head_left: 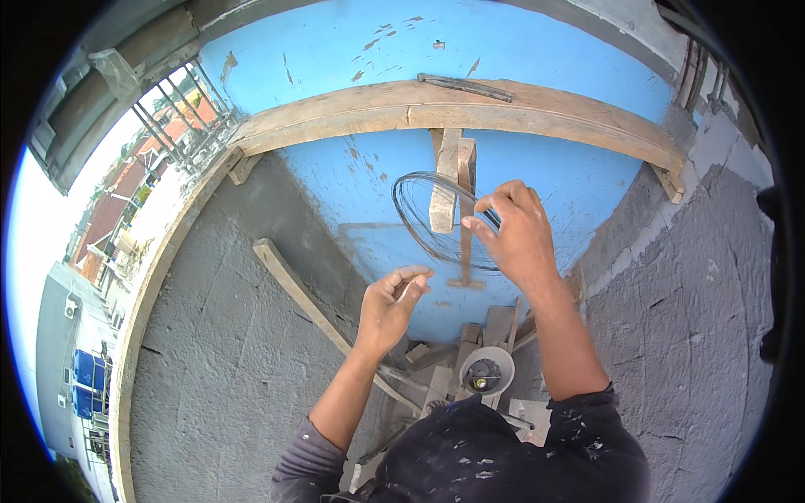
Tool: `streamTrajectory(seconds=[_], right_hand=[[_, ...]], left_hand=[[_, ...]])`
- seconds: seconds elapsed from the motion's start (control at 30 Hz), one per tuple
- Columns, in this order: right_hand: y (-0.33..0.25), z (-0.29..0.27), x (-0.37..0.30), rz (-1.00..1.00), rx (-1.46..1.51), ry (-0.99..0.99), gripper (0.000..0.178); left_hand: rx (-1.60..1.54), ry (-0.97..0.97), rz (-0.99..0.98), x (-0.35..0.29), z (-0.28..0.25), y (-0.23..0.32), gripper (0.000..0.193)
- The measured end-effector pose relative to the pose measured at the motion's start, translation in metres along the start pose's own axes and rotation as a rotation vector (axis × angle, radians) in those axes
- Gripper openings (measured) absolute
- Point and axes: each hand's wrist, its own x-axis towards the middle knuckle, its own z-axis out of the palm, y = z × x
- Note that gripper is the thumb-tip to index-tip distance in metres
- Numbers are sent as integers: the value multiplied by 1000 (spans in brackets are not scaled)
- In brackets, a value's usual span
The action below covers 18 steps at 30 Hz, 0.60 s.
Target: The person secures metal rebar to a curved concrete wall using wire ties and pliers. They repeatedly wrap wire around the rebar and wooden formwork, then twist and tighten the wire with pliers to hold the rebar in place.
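Note:
A loose coil of thin dark wire [397,198] hangs in front of a blue wall. My right hand [518,230] is closed around one side of it, fingers curled over the strands. Lower and to the left, my left hand [392,308] is raised apart from the coil's visible loops. Its thumb and fingertips are pinched together; whatever lies between them is too small to make out. Just behind the coil, short wooden blocks [444,201] stick out below a thick plank [537,111]. A long dark metal hand tool [466,87] with two arms lies on that plank.
Rough grey plastered walls [226,335] flank me, and a timber edge [138,360] runs along the left. One wooden batten [302,295] leans diagonally at left. Below me, a pale bucket [501,362] stands among boards. Rooftops [113,222] show far beyond the left edge.

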Motion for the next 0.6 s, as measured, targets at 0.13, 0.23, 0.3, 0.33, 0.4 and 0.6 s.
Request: streamTrajectory(seconds=[0.13, 0.23, 0.3, 0.33, 0.4, 0.6], right_hand=[[-1, 8, -18, -60, -45, 72, 25], [11, 9, -15, 20, 171, 164, 26], [24, 9, -3, 97, 279, 120, 28], [31, 8, 3, 134, 289, 38, 30], [42, 9, 12, 206, 347, -105, 33], [53, 16, 21, 272, 484, -301, 35]], left_hand=[[-464, -102, -224, 42, 49, 31, 62], [-681, -106, -310, 57, 73, 43, 70], [-623, -6, -281, 63, 87, 47, 68], [-594, 44, -273, 64, 93, 47, 67], [-560, 120, -230, 67, 103, 47, 60], [-612, 256, -68, 73, 114, 43, 39]])
